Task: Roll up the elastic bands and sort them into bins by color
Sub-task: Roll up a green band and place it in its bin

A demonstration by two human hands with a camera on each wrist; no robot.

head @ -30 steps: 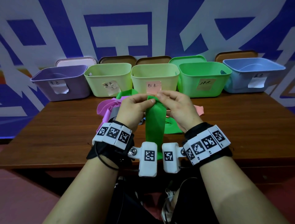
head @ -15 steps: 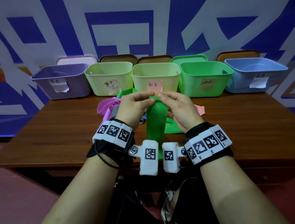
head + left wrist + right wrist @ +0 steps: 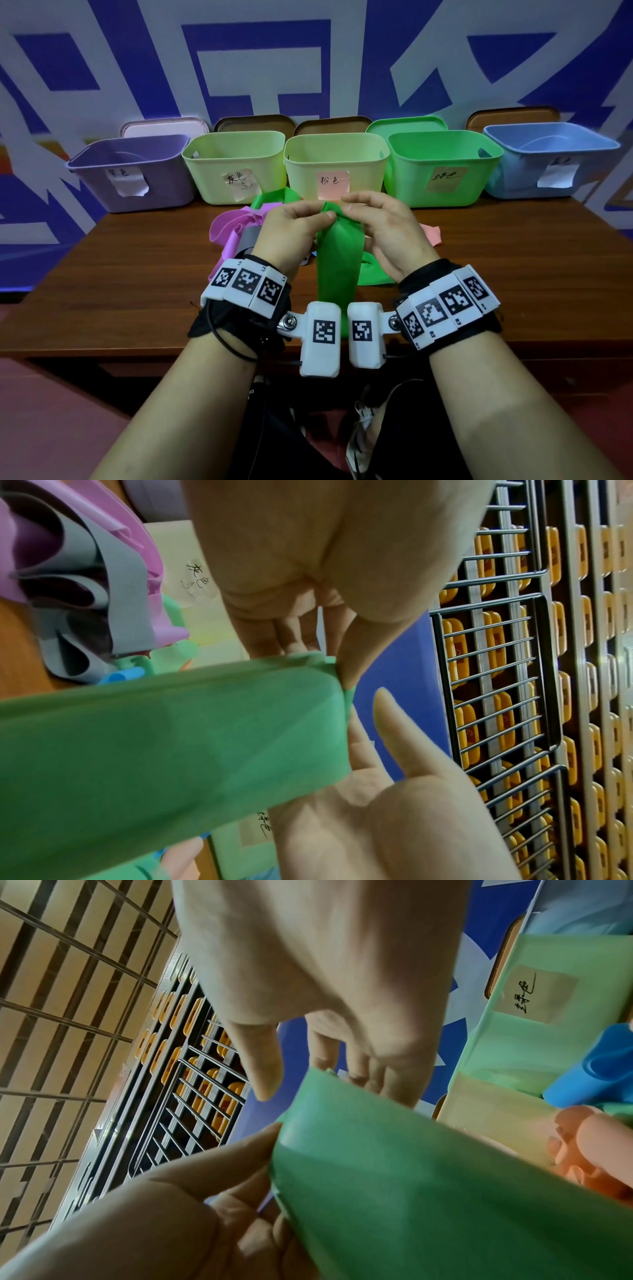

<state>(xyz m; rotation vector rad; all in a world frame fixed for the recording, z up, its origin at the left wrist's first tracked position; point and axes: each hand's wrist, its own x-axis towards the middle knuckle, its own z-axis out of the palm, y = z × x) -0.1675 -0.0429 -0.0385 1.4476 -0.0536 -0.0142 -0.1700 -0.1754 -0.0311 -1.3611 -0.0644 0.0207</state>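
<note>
A wide green elastic band point(image 3: 339, 260) hangs flat from my two hands, above the table's near half. My left hand point(image 3: 322, 212) pinches its top end between thumb and fingers; the thumb tip point(image 3: 346, 669) presses on the folded edge of the band point(image 3: 171, 737). My right hand point(image 3: 352, 205) meets it from the other side, fingers curled behind the band point(image 3: 411, 1177), while the thumb point(image 3: 265, 1080) stands slightly off the edge. The green bin point(image 3: 442, 164) stands just beyond the hands to the right.
Along the far edge of the wooden table point(image 3: 137, 291) stand a purple bin point(image 3: 130, 178), two pale yellow-green bins point(image 3: 236, 164) point(image 3: 335, 161) and a blue bin point(image 3: 548, 154), all labelled. A loose pile of pink point(image 3: 233, 226), grey point(image 3: 248, 240) and salmon point(image 3: 432, 233) bands lies behind my hands.
Almost nothing: both hands stay on the green band's top end, and the fingertips have shifted slightly there.
</note>
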